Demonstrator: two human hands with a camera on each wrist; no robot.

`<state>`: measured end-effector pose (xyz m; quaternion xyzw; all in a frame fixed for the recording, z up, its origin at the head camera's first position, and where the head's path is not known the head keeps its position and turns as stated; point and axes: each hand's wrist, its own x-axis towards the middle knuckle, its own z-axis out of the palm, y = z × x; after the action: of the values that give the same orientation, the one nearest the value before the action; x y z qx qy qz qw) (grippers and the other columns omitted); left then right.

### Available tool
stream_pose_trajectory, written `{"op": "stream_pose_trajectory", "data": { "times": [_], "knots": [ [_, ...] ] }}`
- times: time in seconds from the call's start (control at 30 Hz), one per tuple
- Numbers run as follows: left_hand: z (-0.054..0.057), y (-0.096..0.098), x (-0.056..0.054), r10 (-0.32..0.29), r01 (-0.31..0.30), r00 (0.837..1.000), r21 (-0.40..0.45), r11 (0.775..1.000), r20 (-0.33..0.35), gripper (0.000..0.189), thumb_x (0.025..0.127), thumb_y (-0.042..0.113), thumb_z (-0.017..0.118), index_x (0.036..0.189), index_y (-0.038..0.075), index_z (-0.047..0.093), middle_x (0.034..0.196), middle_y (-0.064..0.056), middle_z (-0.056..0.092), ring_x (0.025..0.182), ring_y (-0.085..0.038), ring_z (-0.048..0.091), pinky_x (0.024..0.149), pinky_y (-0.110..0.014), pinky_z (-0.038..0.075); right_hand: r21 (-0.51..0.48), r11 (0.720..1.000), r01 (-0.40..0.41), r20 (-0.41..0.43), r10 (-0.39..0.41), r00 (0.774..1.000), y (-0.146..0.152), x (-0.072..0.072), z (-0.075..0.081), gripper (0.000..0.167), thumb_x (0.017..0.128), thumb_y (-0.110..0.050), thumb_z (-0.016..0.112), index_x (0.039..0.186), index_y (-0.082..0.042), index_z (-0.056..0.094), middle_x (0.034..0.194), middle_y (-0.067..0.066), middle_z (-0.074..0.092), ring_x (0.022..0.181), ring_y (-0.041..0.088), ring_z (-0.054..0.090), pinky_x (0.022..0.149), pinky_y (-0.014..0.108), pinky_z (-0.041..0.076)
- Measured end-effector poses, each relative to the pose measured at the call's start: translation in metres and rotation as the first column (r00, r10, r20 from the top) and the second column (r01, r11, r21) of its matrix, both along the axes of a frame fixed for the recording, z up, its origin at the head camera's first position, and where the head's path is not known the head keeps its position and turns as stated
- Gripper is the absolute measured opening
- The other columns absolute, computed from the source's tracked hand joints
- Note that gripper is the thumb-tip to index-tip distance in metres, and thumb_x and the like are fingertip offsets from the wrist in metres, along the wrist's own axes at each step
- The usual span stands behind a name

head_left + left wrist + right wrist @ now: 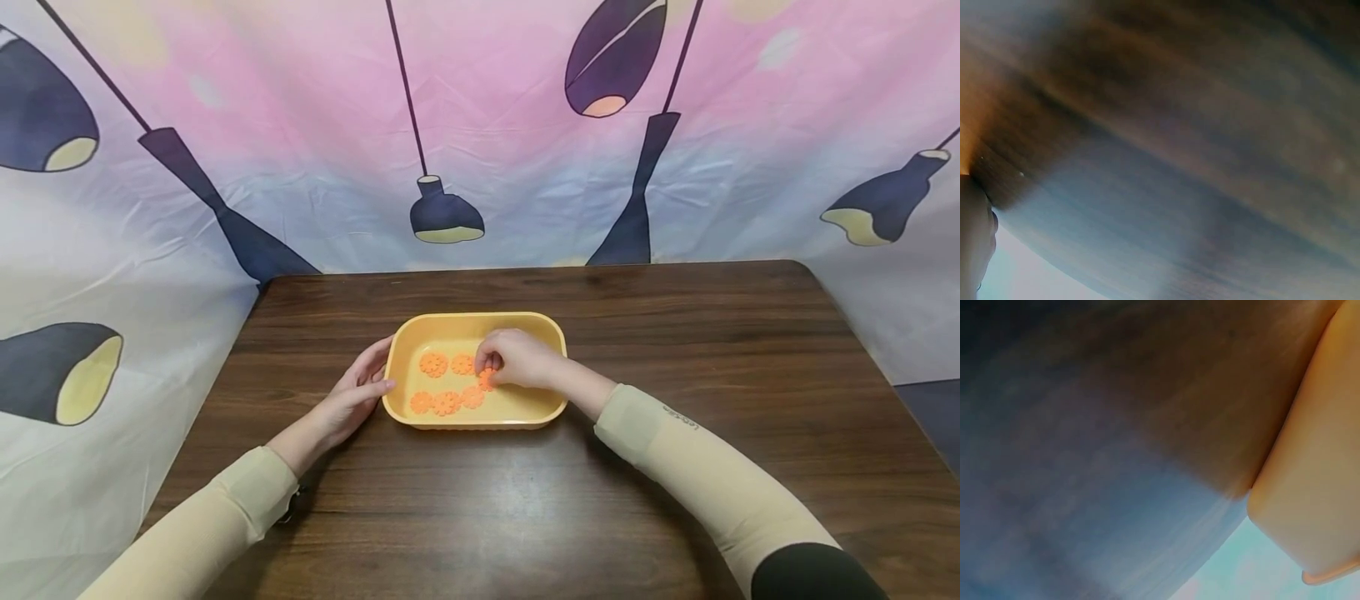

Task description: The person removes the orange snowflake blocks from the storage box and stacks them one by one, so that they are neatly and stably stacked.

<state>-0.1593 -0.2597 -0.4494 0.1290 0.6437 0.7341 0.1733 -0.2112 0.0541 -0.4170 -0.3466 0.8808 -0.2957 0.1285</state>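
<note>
A yellow plastic tray (pixel 525 408) with rounded corners rests on the table. My left hand (pixel 357 393) holds its left end, the thumb at the rim and the other fingers along the outer wall. Reaching over the right side, my right hand (pixel 522 360) pinches an orange flower-shaped piece (pixel 487 379) just above the tray floor. Several similar orange pieces (pixel 447 403) lie in two rows in the left half, some overlapping. In the left wrist view only a sliver of the hand (pixel 974 240) shows. The right wrist view catches the tray's outer wall (pixel 1313 469), not the fingers.
A dark brown wooden table (pixel 480 508) extends around the tray on all sides. Behind it hangs a cloth backdrop (pixel 330 100) printed with dark lamps, which also runs down the left side.
</note>
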Motion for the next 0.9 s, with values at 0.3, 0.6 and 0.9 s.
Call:
{"op": "stream_pose_trajectory", "data": {
  "times": [0.3,0.6,0.9],
  "knots": [
    [-0.004,-0.001,-0.001,0.011,-0.011,1.000,-0.001,1.000,0.012,0.075,0.101,-0.006,0.052,0.167,0.001,0.018,0.149,0.013,0.045,0.137,0.002,0.048,0.111,-0.013,0.045,-0.081,0.997,-0.002,-0.042,-0.001,0.999,0.004,0.001,0.006,0.005,0.094,-0.004,0.076,0.093,-0.009,0.077,0.092,0.003,0.072,0.082,0.010,0.062,0.077,0.021,0.053],
    [-0.003,-0.001,0.000,0.014,-0.014,1.000,0.003,1.000,0.006,0.076,0.100,-0.006,0.052,0.167,-0.001,0.017,0.150,0.013,0.045,0.138,0.001,0.047,0.111,-0.014,0.045,-0.135,0.991,0.027,-0.067,-0.036,0.997,0.016,-0.005,0.025,0.002,0.096,-0.005,0.077,0.097,-0.004,0.078,0.092,0.004,0.074,0.085,0.012,0.065,0.080,0.024,0.056],
    [-0.003,-0.002,-0.001,0.010,-0.010,1.000,-0.011,1.000,0.007,0.076,0.100,-0.006,0.052,0.167,0.000,0.017,0.151,0.013,0.042,0.139,0.002,0.045,0.112,-0.013,0.043,-0.206,0.975,0.084,-0.037,-0.094,0.995,0.043,-0.003,0.040,0.006,0.094,-0.006,0.079,0.097,-0.002,0.078,0.092,0.006,0.072,0.085,0.015,0.066,0.080,0.028,0.058]
  ]
}}
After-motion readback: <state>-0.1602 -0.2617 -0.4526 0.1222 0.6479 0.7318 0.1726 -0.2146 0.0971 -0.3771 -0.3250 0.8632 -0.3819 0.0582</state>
